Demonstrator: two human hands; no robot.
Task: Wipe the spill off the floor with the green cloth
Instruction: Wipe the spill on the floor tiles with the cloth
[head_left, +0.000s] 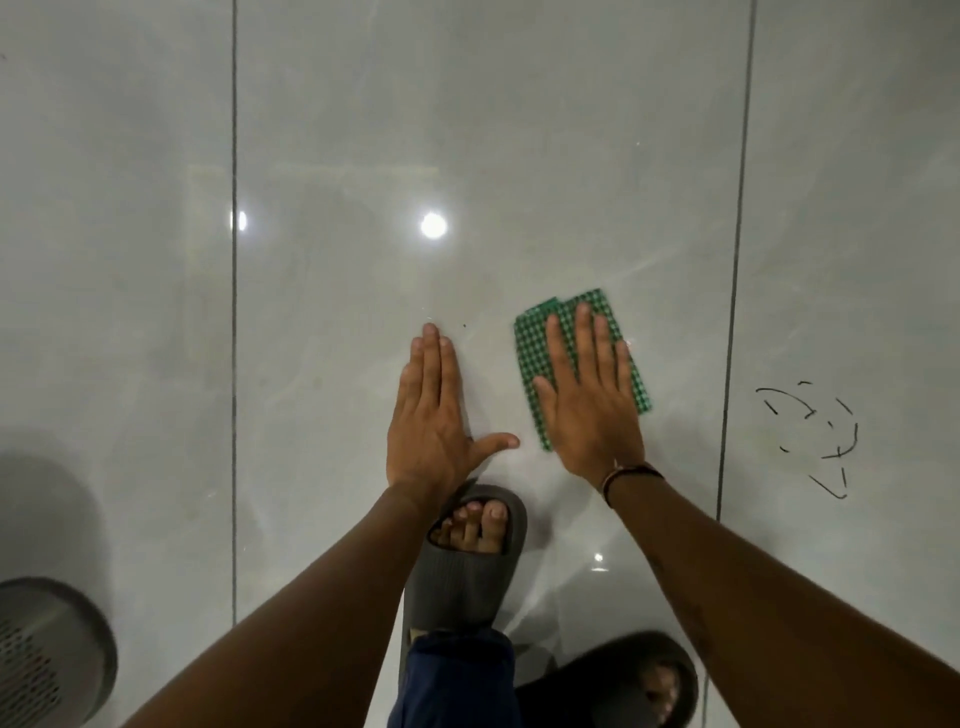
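The forearms come in from the bottom edge, and below them sit two grey slides (467, 566), the nearer one just behind the left hand, the other partly cut off at the bottom. Everything else is best placed against the green cloth (540, 358), which lies flat on the glossy tiled floor (337, 130).

The right hand (589, 395) is spread open, palm down, pressing on the cloth; nothing is gripped, the fingers simply lie across it, and the cloth's far edge and right side show past them. The left hand (431, 415) rests just left of the cloth, flat on bare tile, fingers together and thumb stretched toward the cloth, holding nothing; it looks like a brace.

The wiping looks to be in hand: cloth down, weight on it. The spill itself is hard to make out. The tile is shiny, and faint streaks around the cloth could be wet film or only reflection; two bright lamp glints lie beyond it. Next calls for sliding the cloth with steady pressure across whatever patch is wet, then checking the sheen.

Right of the cloth, past a grout line, are thin black marks (810, 441); I cannot tell what they are. A round grey vented object (52, 654), far left of it, is cut by the frame.
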